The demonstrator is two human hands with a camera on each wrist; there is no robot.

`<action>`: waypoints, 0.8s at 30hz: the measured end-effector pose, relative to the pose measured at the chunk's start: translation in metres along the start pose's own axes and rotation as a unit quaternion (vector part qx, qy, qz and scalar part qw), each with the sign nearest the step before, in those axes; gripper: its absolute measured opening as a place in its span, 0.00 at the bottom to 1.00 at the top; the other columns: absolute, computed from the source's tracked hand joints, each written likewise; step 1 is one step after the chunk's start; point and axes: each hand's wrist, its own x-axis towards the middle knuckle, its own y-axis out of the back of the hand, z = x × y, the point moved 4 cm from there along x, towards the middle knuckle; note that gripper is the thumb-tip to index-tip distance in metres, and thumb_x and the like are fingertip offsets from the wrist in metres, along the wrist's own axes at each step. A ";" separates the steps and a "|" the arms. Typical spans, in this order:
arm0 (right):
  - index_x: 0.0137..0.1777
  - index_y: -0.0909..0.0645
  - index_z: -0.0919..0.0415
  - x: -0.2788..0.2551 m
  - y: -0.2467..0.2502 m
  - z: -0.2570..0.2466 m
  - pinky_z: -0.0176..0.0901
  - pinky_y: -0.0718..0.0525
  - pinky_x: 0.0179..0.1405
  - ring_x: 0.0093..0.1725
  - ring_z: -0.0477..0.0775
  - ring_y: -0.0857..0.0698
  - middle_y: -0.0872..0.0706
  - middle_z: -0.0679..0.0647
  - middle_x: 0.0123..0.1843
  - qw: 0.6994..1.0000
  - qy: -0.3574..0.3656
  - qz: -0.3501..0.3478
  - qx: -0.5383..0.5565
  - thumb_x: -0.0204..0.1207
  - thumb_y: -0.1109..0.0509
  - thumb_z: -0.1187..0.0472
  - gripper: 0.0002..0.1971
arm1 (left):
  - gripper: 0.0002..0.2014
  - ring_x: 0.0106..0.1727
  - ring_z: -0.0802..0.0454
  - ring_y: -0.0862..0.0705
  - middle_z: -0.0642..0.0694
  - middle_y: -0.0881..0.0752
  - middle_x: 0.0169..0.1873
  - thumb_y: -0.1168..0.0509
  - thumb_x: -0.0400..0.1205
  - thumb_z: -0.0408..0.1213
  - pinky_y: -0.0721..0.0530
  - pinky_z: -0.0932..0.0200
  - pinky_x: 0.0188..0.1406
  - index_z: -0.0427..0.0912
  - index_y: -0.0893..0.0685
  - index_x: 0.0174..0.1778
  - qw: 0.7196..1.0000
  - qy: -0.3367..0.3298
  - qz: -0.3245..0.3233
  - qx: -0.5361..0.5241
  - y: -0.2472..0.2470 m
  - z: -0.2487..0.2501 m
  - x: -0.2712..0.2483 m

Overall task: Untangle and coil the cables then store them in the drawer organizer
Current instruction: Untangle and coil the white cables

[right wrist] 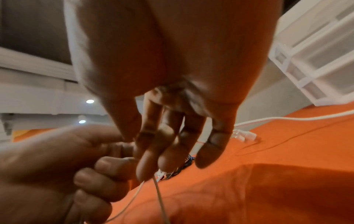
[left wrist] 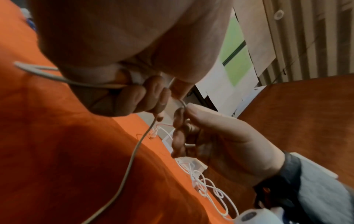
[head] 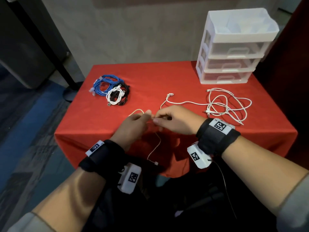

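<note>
Head view: both hands meet over the near part of the worktop (head: pixel 167 77), which is draped in a red cloth. The left hand (head: pixel 133 124) and right hand (head: pixel 177 119) each pinch the same thin white cable (head: pixel 154 146) between thumb and fingers; one end dangles over the worktop's front edge, plug hanging. A loose, messy white cable (head: pixel 229 104) lies to the right of the hands, in front of the white plastic three-drawer organizer (head: pixel 234 47) at the far right corner. Left of the hands sits a bundle: a coiled blue cable (head: pixel 105 84) touching a black and white cable coil (head: pixel 117 95).

Left wrist view: the left hand's fingers (left wrist: pixel 145 94) are curled round the cable, and the right hand's thumb (left wrist: pixel 206 115) presses it just beside them.

Right wrist view: right-hand fingers (right wrist: pixel 168 151) hang pressed together, tips touching the cable next to the left hand's curled fingers (right wrist: pixel 107 168).
</note>
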 end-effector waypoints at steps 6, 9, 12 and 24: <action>0.57 0.26 0.49 0.019 -0.001 0.046 0.50 0.22 0.33 0.38 0.59 0.19 0.16 0.56 0.40 0.951 -0.185 0.109 0.222 0.82 0.40 0.68 0.13 | 0.26 0.23 0.54 0.32 0.56 0.27 0.20 0.39 0.80 0.60 0.35 0.56 0.28 0.38 0.13 0.43 0.997 -0.036 0.062 0.006 0.002 -0.014 -0.002; 0.61 0.24 0.54 0.027 0.005 0.050 0.45 0.20 0.29 0.37 0.56 0.16 0.16 0.60 0.45 0.927 -0.220 0.108 0.286 0.88 0.37 0.64 0.07 | 0.23 0.24 0.52 0.31 0.53 0.26 0.22 0.39 0.74 0.68 0.34 0.52 0.31 0.52 0.13 0.36 0.997 -0.047 0.059 0.005 -0.002 -0.021 -0.009; 0.45 0.19 0.61 0.032 0.026 0.062 0.41 0.21 0.24 0.31 0.52 0.12 0.12 0.64 0.46 0.908 -0.239 0.201 0.280 0.85 0.37 0.72 0.09 | 0.23 0.25 0.51 0.31 0.55 0.27 0.22 0.39 0.75 0.68 0.33 0.47 0.34 0.50 0.14 0.37 0.996 -0.045 0.072 -0.020 0.002 -0.030 -0.012; 0.82 0.36 0.50 0.001 0.073 0.077 0.44 0.14 0.32 0.36 0.56 0.10 0.11 0.60 0.48 0.869 -0.265 0.259 0.329 0.88 0.32 0.59 0.26 | 0.15 0.18 0.61 0.40 0.55 0.38 0.20 0.41 0.91 0.47 0.43 0.64 0.19 0.46 0.21 0.40 0.947 0.019 0.152 -0.283 0.031 -0.050 -0.038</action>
